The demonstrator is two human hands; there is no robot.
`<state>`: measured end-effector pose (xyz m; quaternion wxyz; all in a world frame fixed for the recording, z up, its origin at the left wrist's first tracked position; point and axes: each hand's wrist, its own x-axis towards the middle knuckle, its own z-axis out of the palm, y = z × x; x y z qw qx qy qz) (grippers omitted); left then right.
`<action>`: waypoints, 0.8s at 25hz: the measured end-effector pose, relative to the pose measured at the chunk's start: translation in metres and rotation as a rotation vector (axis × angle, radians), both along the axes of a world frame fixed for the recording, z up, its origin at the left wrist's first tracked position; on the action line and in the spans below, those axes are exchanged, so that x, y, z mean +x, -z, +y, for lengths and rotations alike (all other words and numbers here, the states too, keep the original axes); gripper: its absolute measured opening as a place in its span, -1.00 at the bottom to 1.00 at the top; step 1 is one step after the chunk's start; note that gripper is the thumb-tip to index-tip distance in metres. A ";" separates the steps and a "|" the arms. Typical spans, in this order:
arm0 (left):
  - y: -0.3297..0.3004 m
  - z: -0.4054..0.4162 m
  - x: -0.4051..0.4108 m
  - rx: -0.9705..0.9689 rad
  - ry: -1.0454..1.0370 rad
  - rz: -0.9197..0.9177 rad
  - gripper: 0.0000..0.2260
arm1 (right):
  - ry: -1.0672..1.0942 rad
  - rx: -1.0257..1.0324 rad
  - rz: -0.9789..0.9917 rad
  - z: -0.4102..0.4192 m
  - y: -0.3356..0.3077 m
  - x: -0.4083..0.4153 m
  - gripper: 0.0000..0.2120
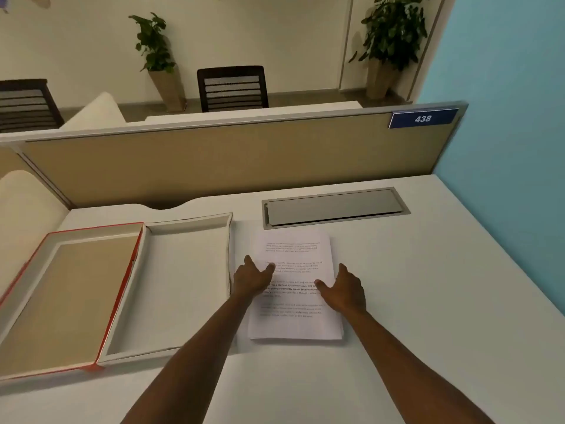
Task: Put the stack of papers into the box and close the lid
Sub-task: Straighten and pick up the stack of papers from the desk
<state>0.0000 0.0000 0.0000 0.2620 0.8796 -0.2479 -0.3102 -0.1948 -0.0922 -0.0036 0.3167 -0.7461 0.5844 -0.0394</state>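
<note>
Neither hand has a real hold yet: the left hand [252,275] and the right hand [344,290] lie spread on the long sides of the stack of papers [295,289], thumbs on the top sheet, fingers along the edges, nothing pinched or lifted.

The stack lies flat on the tabletop [428,301], toward the back edge, just right of the open box [180,289] and just in front of the grey cable hatch [334,207]. The lid [65,296], red-edged with a tan lining, lies folded open to the left of the tray, near the left edge.

As I judge it, loose sheets may fan or slide apart if they are squeezed only from above. A sagging middle could catch the tray's right wall on the way over, and a skewed stack may not drop in flat.

It is a thin, fairly square pile of white printed pages, its lower edges slightly stepped.
</note>
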 end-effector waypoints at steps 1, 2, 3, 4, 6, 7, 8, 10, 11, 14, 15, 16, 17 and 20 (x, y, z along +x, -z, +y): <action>0.001 0.001 -0.002 -0.021 -0.031 -0.018 -0.22 | -0.003 0.005 0.014 0.001 0.002 0.000 -0.24; 0.002 0.001 -0.002 -0.046 -0.073 -0.022 -0.24 | -0.003 0.005 0.025 0.002 0.001 0.001 -0.25; 0.004 0.003 -0.004 -0.076 -0.109 -0.007 -0.25 | -0.010 -0.003 0.029 0.003 0.004 0.001 -0.28; 0.005 0.004 -0.006 -0.098 -0.136 0.019 -0.25 | -0.014 -0.004 0.034 0.004 0.005 0.001 -0.31; 0.006 0.000 -0.010 -0.122 -0.191 0.070 -0.25 | -0.014 -0.020 0.025 0.004 0.008 0.003 -0.39; 0.006 -0.003 -0.010 -0.136 -0.224 0.107 -0.24 | -0.016 -0.033 0.022 0.004 0.009 0.003 -0.41; 0.007 -0.006 -0.008 -0.146 -0.257 0.139 -0.23 | -0.018 -0.045 0.026 0.004 0.009 0.003 -0.41; 0.008 -0.011 -0.007 -0.148 -0.313 0.190 -0.21 | -0.019 -0.060 0.039 0.006 0.010 0.003 -0.40; 0.009 -0.013 -0.006 -0.140 -0.340 0.212 -0.21 | -0.017 -0.065 0.041 0.006 0.012 0.003 -0.39; 0.010 -0.018 -0.003 -0.137 -0.430 0.293 -0.38 | -0.028 -0.056 0.045 0.002 0.014 0.004 -0.35; 0.009 -0.019 -0.001 -0.150 -0.457 0.324 -0.49 | -0.033 -0.051 0.047 0.001 0.014 0.004 -0.32; 0.008 -0.021 0.002 -0.160 -0.473 0.347 -0.57 | -0.035 -0.041 0.046 -0.001 0.015 0.004 -0.29; 0.008 -0.023 0.005 -0.160 -0.471 0.360 -0.61 | -0.035 -0.039 0.046 -0.002 0.016 0.004 -0.27; 0.003 -0.031 0.011 -0.135 -0.399 0.421 -0.62 | -0.037 -0.032 0.051 -0.003 0.017 0.004 -0.25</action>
